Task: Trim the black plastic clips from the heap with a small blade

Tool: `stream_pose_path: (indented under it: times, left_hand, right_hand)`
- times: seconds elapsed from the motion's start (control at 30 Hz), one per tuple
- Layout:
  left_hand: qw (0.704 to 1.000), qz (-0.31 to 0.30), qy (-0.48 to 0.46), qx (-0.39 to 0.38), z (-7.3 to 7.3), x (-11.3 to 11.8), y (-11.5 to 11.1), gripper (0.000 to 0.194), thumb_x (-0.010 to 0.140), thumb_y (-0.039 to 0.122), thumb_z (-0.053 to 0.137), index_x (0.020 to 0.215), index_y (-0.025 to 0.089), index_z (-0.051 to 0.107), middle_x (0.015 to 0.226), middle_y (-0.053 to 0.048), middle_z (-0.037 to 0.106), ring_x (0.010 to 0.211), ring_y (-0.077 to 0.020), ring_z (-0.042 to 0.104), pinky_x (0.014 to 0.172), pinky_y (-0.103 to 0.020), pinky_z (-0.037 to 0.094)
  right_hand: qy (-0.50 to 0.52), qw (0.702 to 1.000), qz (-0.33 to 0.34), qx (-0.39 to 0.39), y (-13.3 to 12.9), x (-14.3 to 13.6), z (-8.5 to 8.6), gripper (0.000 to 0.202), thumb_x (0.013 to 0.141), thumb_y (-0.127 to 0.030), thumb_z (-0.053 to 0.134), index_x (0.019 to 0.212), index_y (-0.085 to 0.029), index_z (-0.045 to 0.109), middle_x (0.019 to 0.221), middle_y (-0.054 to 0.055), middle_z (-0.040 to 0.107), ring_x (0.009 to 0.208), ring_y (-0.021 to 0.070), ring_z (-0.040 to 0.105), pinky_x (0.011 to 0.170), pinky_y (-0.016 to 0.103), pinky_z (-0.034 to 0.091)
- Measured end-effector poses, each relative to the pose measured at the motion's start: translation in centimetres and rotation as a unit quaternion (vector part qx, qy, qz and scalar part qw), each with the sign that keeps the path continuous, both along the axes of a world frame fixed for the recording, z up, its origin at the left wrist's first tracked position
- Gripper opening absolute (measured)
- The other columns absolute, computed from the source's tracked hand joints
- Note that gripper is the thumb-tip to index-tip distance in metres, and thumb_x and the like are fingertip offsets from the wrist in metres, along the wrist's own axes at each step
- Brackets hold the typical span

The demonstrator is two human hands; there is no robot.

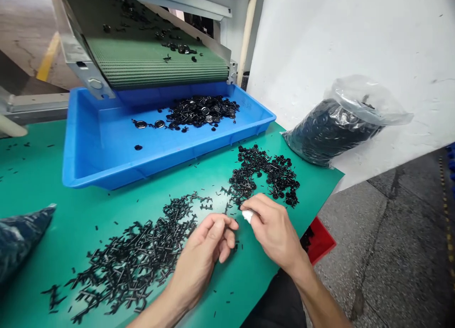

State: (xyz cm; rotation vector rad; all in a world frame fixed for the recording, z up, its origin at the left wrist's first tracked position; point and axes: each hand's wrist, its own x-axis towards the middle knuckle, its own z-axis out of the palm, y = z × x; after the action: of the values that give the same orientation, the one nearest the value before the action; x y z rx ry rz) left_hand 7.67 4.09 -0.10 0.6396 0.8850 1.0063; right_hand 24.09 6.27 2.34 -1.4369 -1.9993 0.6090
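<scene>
Over the green tabletop (256, 276), my left hand (204, 252) is curled with its thumb pressed to the index finger; whatever lies between them is hidden. My right hand (273, 228), with a white wrap (248, 216) on the thumb, pinches a small black plastic part at the near edge of a pile of small round black parts (265, 171). The part is too small to make out in detail. Left of my left hand spreads a pile of black branched plastic runners (138, 254). Short black bits lie scattered around both hands.
A blue tray (142, 164) holding black round pieces (204, 112) stands beneath a green conveyor belt (159, 72). A filled clear bag (330, 129) leans at the right, another bag (21, 240) lies at the left. Below the table edge is a red bin (322, 242).
</scene>
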Motion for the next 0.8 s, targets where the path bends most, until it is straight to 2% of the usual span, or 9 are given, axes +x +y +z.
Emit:
stream_pose_path:
  times: [0.13, 0.2, 0.33, 0.47, 0.63, 0.8]
  left_hand:
    - [1.0, -0.013, 0.02, 0.012, -0.5, -0.1, -0.2, 0.026, 0.09, 0.04, 0.062, 0.103, 0.019, 0.068, 0.068, 0.002, 0.061, 0.053, -0.0088, 0.041, 0.054, -0.024, 0.031]
    - [1.0, -0.021, 0.02, 0.01, -0.9, -0.2, -0.2, 0.026, 0.086, 0.038, 0.069, 0.101, 0.017, 0.07, 0.064, 0.003, 0.059, 0.054, -0.0086, 0.042, 0.054, -0.023, 0.03]
    - [1.0, 0.002, 0.002, 0.001, -1.3, -0.4, -0.2, 0.025, 0.079, 0.034, 0.077, 0.098, 0.018, 0.072, 0.065, 0.002, 0.063, 0.055, -0.0078, 0.045, 0.056, -0.022, 0.033]
    - [1.0, 0.007, 0.0, 0.005, -1.2, -0.4, 0.0, 0.024, 0.078, 0.03, 0.079, 0.097, 0.019, 0.071, 0.069, 0.0, 0.067, 0.058, -0.0086, 0.049, 0.058, -0.021, 0.036]
    - [1.0, 0.009, 0.017, 0.015, -0.9, -0.2, 0.0, 0.022, 0.076, 0.026, 0.08, 0.094, 0.017, 0.071, 0.079, -0.002, 0.069, 0.063, -0.0095, 0.051, 0.06, -0.021, 0.039]
    - [1.0, 0.019, 0.02, 0.014, -0.6, -0.1, -0.1, 0.02, 0.078, 0.026, 0.078, 0.094, 0.018, 0.069, 0.076, 0.001, 0.067, 0.061, -0.0083, 0.048, 0.061, -0.02, 0.038]
  right_hand:
    - [0.093, 0.994, 0.051, 0.0, -2.1, -0.5, 0.1, 0.035, 0.086, 0.001, 0.042, 0.093, -0.023, 0.066, 0.093, 0.0, 0.062, 0.086, 0.0131, 0.059, 0.076, 0.025, 0.044]
    - [0.111, 0.992, 0.063, -0.005, -2.7, -0.7, 0.1, 0.037, 0.086, 0.0, 0.041, 0.098, -0.024, 0.066, 0.096, 0.001, 0.061, 0.088, 0.0135, 0.059, 0.078, 0.026, 0.045]
    - [0.13, 0.988, 0.076, -0.018, -3.4, 0.0, 0.1, 0.044, 0.086, 0.0, 0.038, 0.112, -0.024, 0.064, 0.106, 0.003, 0.059, 0.095, 0.0147, 0.057, 0.082, 0.028, 0.046]
    - [0.072, 0.995, 0.058, -0.026, -4.3, 0.5, -0.1, 0.05, 0.086, -0.001, 0.035, 0.124, -0.023, 0.058, 0.1, 0.004, 0.059, 0.087, 0.017, 0.058, 0.075, 0.03, 0.048]
    - [-0.015, 1.0, -0.018, 0.015, -5.4, -0.5, -0.5, 0.04, 0.089, -0.004, 0.033, 0.112, -0.018, 0.062, 0.09, 0.007, 0.061, 0.082, 0.0216, 0.058, 0.072, 0.035, 0.048]
    - [-0.017, 1.0, -0.023, 0.002, -5.5, -0.8, -0.5, 0.042, 0.087, -0.003, 0.032, 0.113, -0.018, 0.062, 0.09, 0.007, 0.06, 0.083, 0.0215, 0.058, 0.071, 0.034, 0.048]
